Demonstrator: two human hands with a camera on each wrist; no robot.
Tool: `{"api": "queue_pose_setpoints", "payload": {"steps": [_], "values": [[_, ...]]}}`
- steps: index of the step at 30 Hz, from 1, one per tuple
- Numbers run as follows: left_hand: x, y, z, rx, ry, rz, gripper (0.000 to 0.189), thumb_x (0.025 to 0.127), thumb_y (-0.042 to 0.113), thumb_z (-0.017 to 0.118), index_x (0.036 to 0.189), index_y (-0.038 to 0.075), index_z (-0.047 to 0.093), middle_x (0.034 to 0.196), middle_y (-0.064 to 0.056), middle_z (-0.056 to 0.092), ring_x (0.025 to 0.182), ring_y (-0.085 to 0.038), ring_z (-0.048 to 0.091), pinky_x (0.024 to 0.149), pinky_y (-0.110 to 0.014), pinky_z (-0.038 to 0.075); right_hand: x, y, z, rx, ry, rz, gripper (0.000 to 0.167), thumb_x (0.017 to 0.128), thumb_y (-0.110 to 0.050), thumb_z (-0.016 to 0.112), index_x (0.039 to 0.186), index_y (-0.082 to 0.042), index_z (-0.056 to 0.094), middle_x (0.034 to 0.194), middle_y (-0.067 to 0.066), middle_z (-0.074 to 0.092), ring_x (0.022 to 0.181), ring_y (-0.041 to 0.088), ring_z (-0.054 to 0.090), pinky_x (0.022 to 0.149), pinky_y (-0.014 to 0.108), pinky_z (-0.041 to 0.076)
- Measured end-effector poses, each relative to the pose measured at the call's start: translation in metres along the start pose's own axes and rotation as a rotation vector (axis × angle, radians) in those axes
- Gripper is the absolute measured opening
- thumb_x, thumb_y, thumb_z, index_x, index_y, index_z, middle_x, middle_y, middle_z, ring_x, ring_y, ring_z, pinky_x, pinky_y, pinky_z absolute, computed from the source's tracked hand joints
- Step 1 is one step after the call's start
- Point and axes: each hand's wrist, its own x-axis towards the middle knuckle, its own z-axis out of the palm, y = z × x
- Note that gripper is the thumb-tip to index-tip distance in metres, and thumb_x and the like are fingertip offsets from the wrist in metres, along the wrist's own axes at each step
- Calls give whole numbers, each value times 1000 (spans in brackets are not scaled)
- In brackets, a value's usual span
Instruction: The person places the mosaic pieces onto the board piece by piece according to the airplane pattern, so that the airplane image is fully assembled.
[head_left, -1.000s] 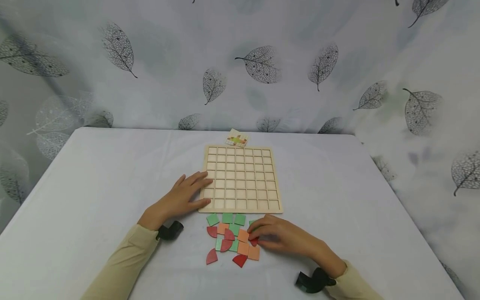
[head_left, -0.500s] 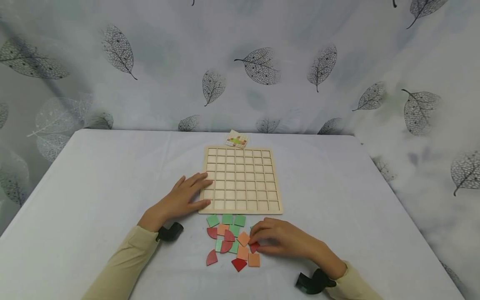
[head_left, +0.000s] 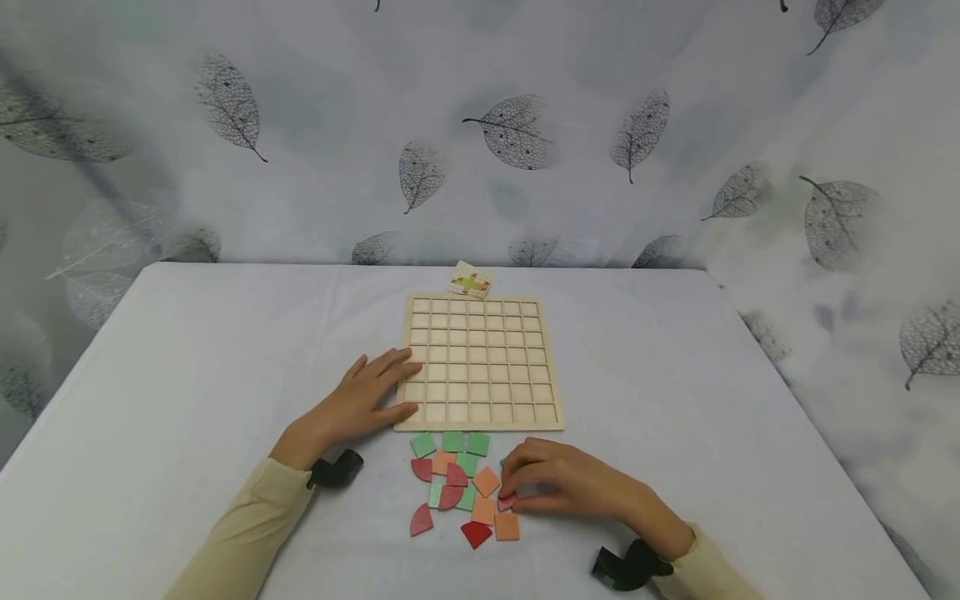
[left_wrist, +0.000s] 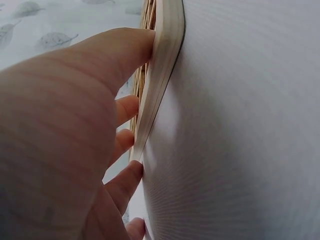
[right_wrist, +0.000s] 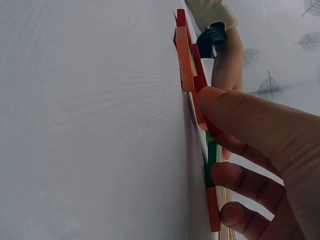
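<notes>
A square wooden grid board [head_left: 480,363] lies flat on the table. My left hand [head_left: 360,398] rests on its left edge with fingers spread, and in the left wrist view the thumb [left_wrist: 125,47] lies over the board's rim [left_wrist: 162,60]. In front of the board is a loose cluster of green square tiles [head_left: 452,442], orange square tiles [head_left: 507,527] and red quarter-circle tiles [head_left: 422,520]. At the cluster's right side my right hand [head_left: 573,479] pinches a red quarter-circle tile [right_wrist: 213,129] between thumb and index finger. A green tile [right_wrist: 211,162] shows close by its fingers.
A small pattern card [head_left: 470,282] lies at the board's far edge. The table [head_left: 225,350] has a white cover, with a leaf-print curtain [head_left: 315,125] behind. Black wrist cameras [head_left: 337,469] are strapped to both wrists.
My right hand has shifted slightly towards the front with the red quarter-circle tile. Nearby orange tiles and a red tile have slid apart and turned. My left hand stays on the board.
</notes>
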Motion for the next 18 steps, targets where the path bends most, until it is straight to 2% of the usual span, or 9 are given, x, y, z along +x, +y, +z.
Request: {"api": "queue_pose_setpoints", "payload": {"steps": [8,13,18], "values": [[1,1,2,5,-9,-29,61,92,35,66,144,10,47,154,-15,34,144,-37,26,115,-62,10,-7,3,-1,73,23,-24,16,87,-14,75,103,-16,73,108,-4,59,100,6,57,86,16,49],[0,2,1,-6,-17,-51,63,91,35,67,145,10,46,155,-14,33,145,-36,24,116,-60,8,-9,6,-5,66,39,12,21,87,-14,75,108,-12,73,109,-4,59,102,7,56,86,16,49],[1,1,1,-15,-22,-43,61,92,35,67,144,11,47,155,-14,33,145,-37,25,116,-61,8,-10,8,-7,101,46,54,24,86,-12,75,110,-10,74,109,-2,60,98,8,57,82,18,50]]}}
